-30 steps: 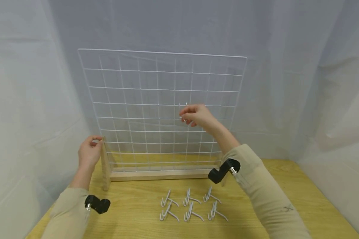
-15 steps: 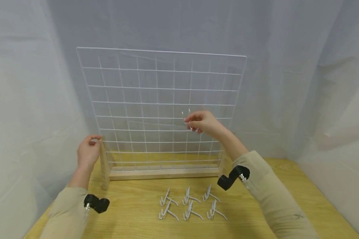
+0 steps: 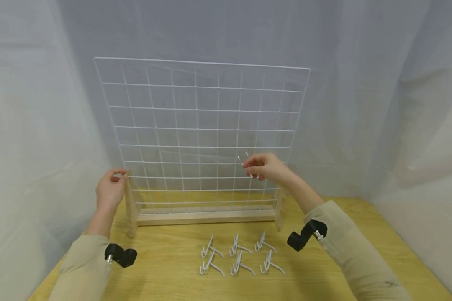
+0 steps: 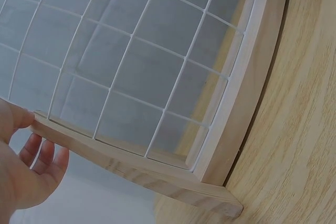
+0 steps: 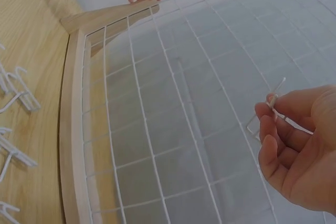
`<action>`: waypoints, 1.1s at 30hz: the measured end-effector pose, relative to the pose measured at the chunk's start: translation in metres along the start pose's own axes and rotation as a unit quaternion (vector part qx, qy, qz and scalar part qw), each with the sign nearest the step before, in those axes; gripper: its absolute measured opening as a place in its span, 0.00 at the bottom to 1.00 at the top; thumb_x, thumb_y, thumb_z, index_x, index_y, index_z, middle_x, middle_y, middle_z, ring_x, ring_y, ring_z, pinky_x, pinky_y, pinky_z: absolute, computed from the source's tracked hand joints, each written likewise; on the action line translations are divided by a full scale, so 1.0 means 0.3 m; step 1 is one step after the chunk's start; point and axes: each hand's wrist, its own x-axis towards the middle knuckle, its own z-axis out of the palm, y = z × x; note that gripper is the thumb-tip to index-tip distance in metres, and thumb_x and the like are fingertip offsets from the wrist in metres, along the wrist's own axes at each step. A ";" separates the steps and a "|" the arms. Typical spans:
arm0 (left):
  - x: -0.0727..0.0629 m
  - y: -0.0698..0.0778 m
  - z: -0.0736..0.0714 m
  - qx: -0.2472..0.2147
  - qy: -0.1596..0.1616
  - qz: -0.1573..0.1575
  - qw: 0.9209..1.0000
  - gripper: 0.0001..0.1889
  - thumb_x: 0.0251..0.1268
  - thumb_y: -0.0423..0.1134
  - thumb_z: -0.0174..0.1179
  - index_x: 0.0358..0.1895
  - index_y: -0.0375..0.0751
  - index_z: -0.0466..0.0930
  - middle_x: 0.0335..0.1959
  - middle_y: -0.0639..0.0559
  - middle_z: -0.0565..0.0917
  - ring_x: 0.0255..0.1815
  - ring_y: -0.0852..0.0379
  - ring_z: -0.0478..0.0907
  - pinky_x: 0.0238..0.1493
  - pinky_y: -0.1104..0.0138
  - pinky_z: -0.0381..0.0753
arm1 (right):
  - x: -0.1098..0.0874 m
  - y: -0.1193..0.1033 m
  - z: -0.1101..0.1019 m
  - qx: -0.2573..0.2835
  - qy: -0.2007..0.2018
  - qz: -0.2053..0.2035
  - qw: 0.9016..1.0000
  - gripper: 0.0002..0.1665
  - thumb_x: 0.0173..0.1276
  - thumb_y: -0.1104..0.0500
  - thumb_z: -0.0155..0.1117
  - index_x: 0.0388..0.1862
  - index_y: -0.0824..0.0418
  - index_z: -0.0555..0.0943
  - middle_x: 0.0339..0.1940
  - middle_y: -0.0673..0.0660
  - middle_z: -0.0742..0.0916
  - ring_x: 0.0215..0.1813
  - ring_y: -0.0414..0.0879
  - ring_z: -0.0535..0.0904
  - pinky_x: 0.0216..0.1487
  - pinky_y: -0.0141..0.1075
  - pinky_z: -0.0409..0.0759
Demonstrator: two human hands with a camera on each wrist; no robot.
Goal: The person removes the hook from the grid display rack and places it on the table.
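A white wire grid panel (image 3: 201,62) stands upright in a wooden stand (image 3: 207,218) on the table. At the top of the stand's left upright (image 4: 136,166), my left hand (image 3: 110,190) grips the wood between thumb and fingers. My right hand (image 3: 270,168) pinches a white wire hook (image 5: 279,86) between thumb and fingers, in front of the panel's lower right part. Two prongs of that hook point up, apart from each other; the fingers hide its middle. Whether it touches the grid cannot be told.
Several white wire hooks (image 3: 238,264) lie in two rows on the wooden table (image 3: 165,267), in front of the stand. Pale sheeting (image 3: 361,104) hangs behind the panel and at both sides. Each sleeve carries a black camera mount (image 3: 306,235).
My right hand has moved down and slightly right with the hook, whose prongs were by a higher crosswire before. The left hand keeps its hold on the stand.
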 end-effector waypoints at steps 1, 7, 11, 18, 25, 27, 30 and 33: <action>0.000 0.000 0.000 0.000 -0.001 0.000 1.000 0.17 0.70 0.41 0.46 0.55 0.36 0.72 0.41 0.42 0.73 0.34 0.55 0.68 0.25 0.71 0.68 | -0.006 0.008 0.000 -0.001 -0.002 -0.002 1.000 0.13 0.67 0.63 0.57 0.48 0.68 0.78 0.35 0.57 0.83 0.33 0.47 0.76 0.33 0.36 0.76; -0.003 0.002 0.001 -0.001 -0.002 0.000 1.000 0.17 0.70 0.40 0.46 0.55 0.36 0.72 0.41 0.42 0.73 0.34 0.56 0.68 0.25 0.71 0.68 | -0.037 0.060 0.009 -0.024 -0.005 -0.009 1.000 0.12 0.65 0.64 0.58 0.46 0.68 0.79 0.32 0.57 0.83 0.32 0.48 0.76 0.31 0.36 0.76; -0.006 0.000 0.002 -0.007 -0.002 -0.001 1.000 0.17 0.70 0.39 0.46 0.56 0.35 0.71 0.42 0.41 0.72 0.35 0.55 0.69 0.25 0.72 0.68 | -0.056 0.091 0.013 -0.031 -0.009 -0.020 0.999 0.11 0.65 0.65 0.59 0.44 0.70 0.78 0.29 0.57 0.82 0.31 0.50 0.76 0.28 0.34 0.75; -0.007 0.002 0.000 -0.008 -0.007 -0.007 1.000 0.17 0.71 0.41 0.45 0.57 0.36 0.71 0.44 0.40 0.72 0.37 0.54 0.69 0.26 0.72 0.69 | -0.098 0.139 0.013 -0.025 -0.013 -0.022 0.999 0.09 0.64 0.67 0.59 0.41 0.72 0.77 0.25 0.53 0.81 0.28 0.45 0.74 0.25 0.33 0.74; -0.008 -0.002 -0.003 -0.006 -0.009 -0.012 1.000 0.17 0.71 0.41 0.44 0.57 0.37 0.70 0.45 0.40 0.72 0.38 0.53 0.69 0.26 0.71 0.69 | -0.147 0.206 0.012 -0.014 -0.022 -0.008 1.000 0.08 0.62 0.68 0.59 0.40 0.71 0.76 0.27 0.59 0.82 0.29 0.47 0.75 0.27 0.33 0.74; -0.009 -0.004 -0.002 -0.004 -0.008 -0.010 1.000 0.17 0.71 0.40 0.45 0.57 0.36 0.70 0.45 0.40 0.72 0.37 0.53 0.69 0.26 0.71 0.68 | -0.161 0.227 0.011 -0.013 -0.026 -0.006 1.000 0.08 0.62 0.68 0.59 0.40 0.71 0.76 0.29 0.62 0.82 0.29 0.47 0.75 0.26 0.32 0.74; -0.009 -0.005 0.000 -0.003 -0.004 -0.005 1.000 0.17 0.71 0.40 0.45 0.56 0.36 0.71 0.44 0.40 0.72 0.37 0.53 0.69 0.26 0.71 0.68 | -0.181 0.258 0.008 -0.011 -0.038 -0.007 0.999 0.10 0.62 0.68 0.59 0.41 0.72 0.76 0.30 0.63 0.82 0.30 0.48 0.75 0.26 0.32 0.73; -0.011 -0.005 0.001 -0.003 -0.001 -0.001 1.000 0.17 0.70 0.40 0.45 0.56 0.36 0.71 0.43 0.40 0.72 0.37 0.54 0.69 0.25 0.71 0.68 | -0.202 0.285 0.006 -0.013 -0.049 -0.009 0.999 0.10 0.62 0.67 0.59 0.42 0.71 0.77 0.30 0.60 0.83 0.31 0.50 0.75 0.26 0.32 0.73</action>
